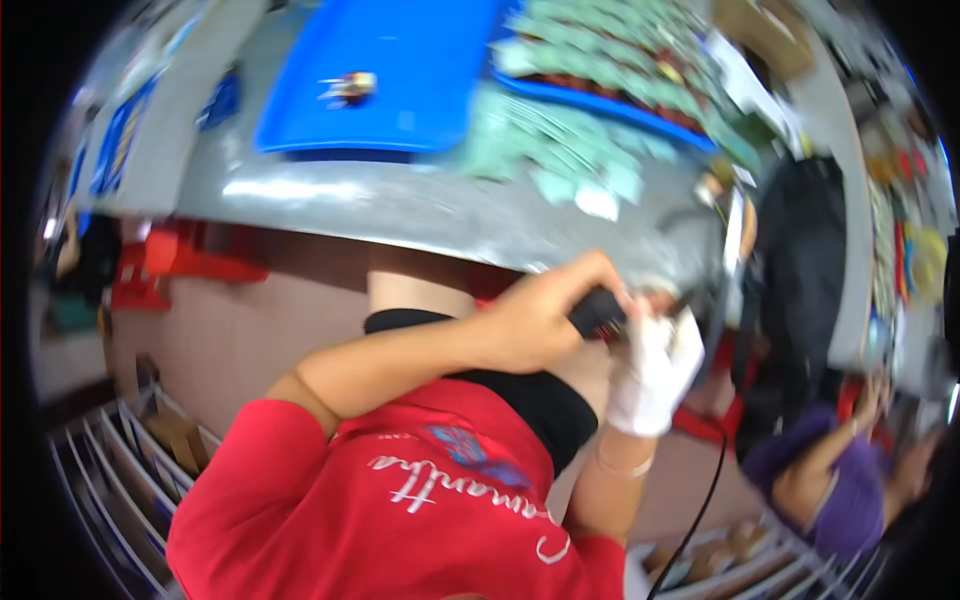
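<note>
A: What carries everything here?

B: A shiny grey tabletop (320, 205). On it lies the flat blue tray (430, 70), with one small cluster (352, 88) of yellowish, dark and metallic bits inside, too blurred to name.

A: And beside that tray?

B: To its right is a second blue tray (640, 112), filled with rows of pale green pieces (600, 45). Loose pale green sheets (540, 140) overlap on the tabletop, also just right of the flat blue tray.

A: Where's the black handheld object (596, 313)?

B: In the person's hands, nearer the body than the flat blue tray and to its right. The left hand (548, 318) has its grip clamped around it.

A: And the right hand (652, 370)?

B: White-gloved, fingers bent, close beside the object. Blur hides its grip; I can't tell whether it's closed on anything.

A: The room?

B: A pinkish-brown floor (235, 330) on the person's side of the flat blue tray, red plastic stools (165, 260) to the tray's lower left, a slatted rack (125, 490) farther that way, and a co-worker in purple (835, 490) well to its lower right.
</note>
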Available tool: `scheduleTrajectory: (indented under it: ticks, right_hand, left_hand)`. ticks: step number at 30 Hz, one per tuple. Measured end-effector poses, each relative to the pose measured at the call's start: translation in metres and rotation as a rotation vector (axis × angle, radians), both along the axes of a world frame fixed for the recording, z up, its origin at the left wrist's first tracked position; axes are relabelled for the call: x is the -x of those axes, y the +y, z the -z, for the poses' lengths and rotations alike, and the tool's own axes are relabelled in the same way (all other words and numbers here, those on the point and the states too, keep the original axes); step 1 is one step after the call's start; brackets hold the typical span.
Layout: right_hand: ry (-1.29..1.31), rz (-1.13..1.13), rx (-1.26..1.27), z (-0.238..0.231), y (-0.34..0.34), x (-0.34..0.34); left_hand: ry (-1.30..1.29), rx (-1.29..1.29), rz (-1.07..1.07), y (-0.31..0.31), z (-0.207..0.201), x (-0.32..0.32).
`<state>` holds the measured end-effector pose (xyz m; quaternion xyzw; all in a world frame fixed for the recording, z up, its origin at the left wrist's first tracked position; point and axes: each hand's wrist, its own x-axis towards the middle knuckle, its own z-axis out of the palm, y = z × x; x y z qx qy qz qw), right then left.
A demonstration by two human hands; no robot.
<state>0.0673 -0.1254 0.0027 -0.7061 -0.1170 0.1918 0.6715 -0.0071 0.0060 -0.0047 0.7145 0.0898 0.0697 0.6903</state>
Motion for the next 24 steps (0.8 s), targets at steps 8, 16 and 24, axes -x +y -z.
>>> scheduleTrajectory:
  ticks: [8,16,24]
  right_hand:
    - [0.118,0.148,-0.189,0.008,-0.008,0.013]
    - [-0.102,0.0,-0.183,0.008,0.0,0.013]
    - [-0.015,0.151,-0.356,0.024,0.013,0.031]
  left_hand:
    - [-0.244,0.012,-0.004,-0.024,0.02,-0.002]
    - [-0.18,-0.038,-0.196,-0.025,0.007,-0.004]
    - [-0.091,0.239,-0.293,-0.024,0.0,0.001]
